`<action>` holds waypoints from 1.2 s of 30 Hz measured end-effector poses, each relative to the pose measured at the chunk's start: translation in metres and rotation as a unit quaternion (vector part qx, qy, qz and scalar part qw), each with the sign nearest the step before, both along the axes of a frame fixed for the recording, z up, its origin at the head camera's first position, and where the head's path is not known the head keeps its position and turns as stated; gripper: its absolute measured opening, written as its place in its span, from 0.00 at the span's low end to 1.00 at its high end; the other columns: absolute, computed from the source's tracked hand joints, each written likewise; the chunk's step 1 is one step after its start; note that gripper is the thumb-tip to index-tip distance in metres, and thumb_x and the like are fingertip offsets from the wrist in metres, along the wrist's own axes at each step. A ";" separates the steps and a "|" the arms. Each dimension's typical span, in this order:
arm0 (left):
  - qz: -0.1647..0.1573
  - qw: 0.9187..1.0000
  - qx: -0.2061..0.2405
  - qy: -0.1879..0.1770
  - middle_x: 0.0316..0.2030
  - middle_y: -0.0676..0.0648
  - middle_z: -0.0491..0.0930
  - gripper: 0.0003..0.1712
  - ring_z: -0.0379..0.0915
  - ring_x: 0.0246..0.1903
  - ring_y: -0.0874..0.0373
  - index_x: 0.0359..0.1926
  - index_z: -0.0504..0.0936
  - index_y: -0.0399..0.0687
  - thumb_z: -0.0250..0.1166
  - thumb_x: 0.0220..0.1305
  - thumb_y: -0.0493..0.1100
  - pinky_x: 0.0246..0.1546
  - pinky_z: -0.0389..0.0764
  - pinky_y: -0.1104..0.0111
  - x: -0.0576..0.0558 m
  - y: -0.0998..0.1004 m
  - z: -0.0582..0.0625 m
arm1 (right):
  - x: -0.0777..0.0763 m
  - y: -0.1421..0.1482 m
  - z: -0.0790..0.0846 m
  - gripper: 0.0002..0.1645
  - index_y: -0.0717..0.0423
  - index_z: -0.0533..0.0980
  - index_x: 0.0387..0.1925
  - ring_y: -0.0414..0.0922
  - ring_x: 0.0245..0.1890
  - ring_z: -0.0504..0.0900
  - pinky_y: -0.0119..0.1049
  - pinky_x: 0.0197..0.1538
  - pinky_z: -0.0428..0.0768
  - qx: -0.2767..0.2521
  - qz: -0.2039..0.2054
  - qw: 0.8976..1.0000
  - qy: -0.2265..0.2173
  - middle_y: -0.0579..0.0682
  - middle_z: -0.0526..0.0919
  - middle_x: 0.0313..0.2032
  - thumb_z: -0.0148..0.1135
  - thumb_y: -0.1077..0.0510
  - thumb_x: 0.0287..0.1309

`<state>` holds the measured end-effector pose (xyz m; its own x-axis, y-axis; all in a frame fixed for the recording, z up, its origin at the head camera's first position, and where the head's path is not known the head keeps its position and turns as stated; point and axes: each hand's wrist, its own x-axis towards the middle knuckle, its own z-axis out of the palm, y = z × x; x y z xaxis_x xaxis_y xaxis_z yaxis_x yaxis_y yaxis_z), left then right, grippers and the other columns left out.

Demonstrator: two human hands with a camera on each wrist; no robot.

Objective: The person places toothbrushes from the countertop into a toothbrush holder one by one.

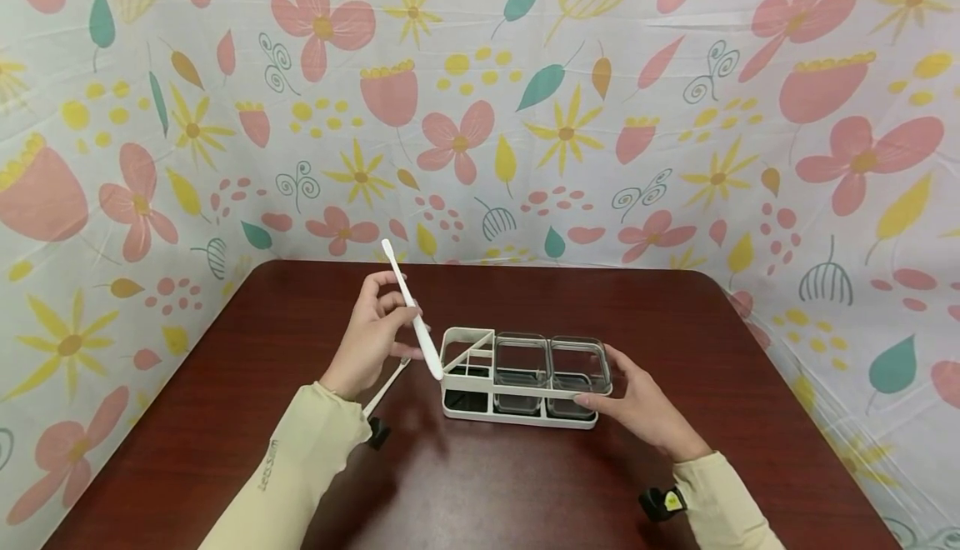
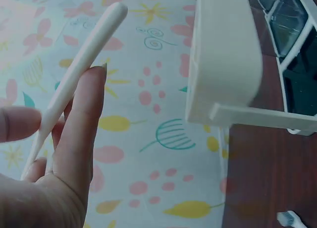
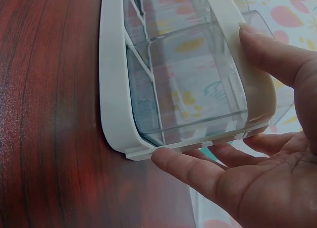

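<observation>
A white toothbrush (image 1: 411, 307) is pinched between the thumb and fingers of my left hand (image 1: 369, 329), tilted with its thick handle end (image 2: 106, 22) low and its head end up. That handle end overlaps the left side of a white toothbrush holder (image 1: 525, 389) in the head view; the left wrist view has a gap between them. Two clear cups (image 1: 521, 358) sit in the holder, beside a divided section at its left. My right hand (image 1: 641, 408) grips the holder's right end, thumb on the upper band (image 3: 250, 74) and fingers along the end.
A second toothbrush (image 1: 386, 387) lies on the dark red wooden table (image 1: 487, 483), partly behind the left sleeve (image 1: 300, 450). Behind the table hangs a flower-patterned cloth (image 1: 465, 75), which also runs down both sides.
</observation>
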<state>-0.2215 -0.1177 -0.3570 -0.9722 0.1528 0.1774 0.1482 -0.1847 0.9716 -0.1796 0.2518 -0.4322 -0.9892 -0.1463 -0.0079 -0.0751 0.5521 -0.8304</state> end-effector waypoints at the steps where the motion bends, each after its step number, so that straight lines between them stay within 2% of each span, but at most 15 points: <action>1: 0.000 1.000 0.003 0.005 0.37 0.36 0.72 0.23 0.81 0.32 0.47 0.59 0.60 0.48 0.54 0.68 0.29 0.24 0.82 0.44 0.000 0.002 0.001 | 0.000 0.000 0.000 0.62 0.64 0.48 0.76 0.62 0.64 0.67 0.54 0.54 0.76 -0.001 0.001 1.000 0.003 0.66 0.65 0.66 0.74 0.43 0.54; 6: -0.001 0.999 0.024 0.027 0.38 0.33 0.71 0.17 0.81 0.34 0.47 0.55 0.60 0.46 0.53 0.71 0.30 0.25 0.82 0.44 -0.001 0.010 0.006 | 0.000 0.000 -0.003 0.61 0.64 0.49 0.75 0.61 0.62 0.70 0.52 0.53 0.76 -0.004 0.001 1.000 0.019 0.65 0.67 0.66 0.74 0.45 0.54; 10: 0.013 0.999 0.028 0.037 0.38 0.33 0.71 0.14 0.80 0.37 0.45 0.52 0.61 0.46 0.53 0.71 0.31 0.26 0.81 0.42 -0.002 0.018 0.007 | 0.000 0.000 -0.004 0.60 0.65 0.50 0.75 0.61 0.62 0.70 0.52 0.54 0.75 -0.008 -0.001 1.000 0.027 0.65 0.68 0.65 0.75 0.46 0.53; 13: 0.024 0.998 0.023 0.047 0.39 0.34 0.72 0.12 0.80 0.38 0.43 0.51 0.62 0.45 0.53 0.72 0.32 0.26 0.82 0.44 -0.002 0.023 0.006 | 0.001 0.000 -0.004 0.61 0.64 0.49 0.75 0.61 0.64 0.67 0.55 0.56 0.74 -0.007 -0.001 1.000 0.019 0.65 0.65 0.67 0.74 0.44 0.53; 18: 0.027 0.997 0.020 0.066 0.38 0.35 0.73 0.09 0.81 0.36 0.49 0.50 0.64 0.42 0.53 0.73 0.32 0.26 0.84 0.51 -0.004 0.030 0.003 | 0.002 0.000 -0.002 0.62 0.63 0.48 0.76 0.62 0.66 0.64 0.58 0.57 0.72 -0.002 -0.001 1.000 0.009 0.65 0.63 0.68 0.73 0.42 0.54; 24: 0.030 0.995 0.025 0.090 0.41 0.29 0.73 0.09 0.80 0.36 0.48 0.47 0.67 0.41 0.55 0.70 0.29 0.30 0.85 0.54 -0.004 0.040 0.000 | 0.002 0.000 -0.003 0.61 0.63 0.50 0.75 0.60 0.63 0.69 0.52 0.55 0.74 -0.010 -0.006 1.000 0.016 0.64 0.68 0.65 0.75 0.44 0.53; 32: 0.024 0.994 0.028 0.105 0.39 0.37 0.76 0.11 0.81 0.36 0.54 0.47 0.68 0.33 0.58 0.67 0.26 0.31 0.85 0.58 -0.004 0.049 -0.007 | 0.000 0.001 -0.006 0.60 0.64 0.50 0.75 0.59 0.60 0.73 0.46 0.51 0.78 -0.021 -0.003 0.999 0.025 0.63 0.70 0.63 0.76 0.46 0.52; 36: 0.019 0.994 0.021 0.107 0.39 0.39 0.76 0.11 0.81 0.36 0.54 0.47 0.69 0.36 0.59 0.66 0.26 0.33 0.84 0.54 -0.006 0.052 -0.013 | -0.001 0.000 -0.007 0.60 0.64 0.51 0.75 0.58 0.58 0.75 0.43 0.50 0.78 -0.026 -0.001 0.999 0.029 0.63 0.71 0.62 0.76 0.48 0.52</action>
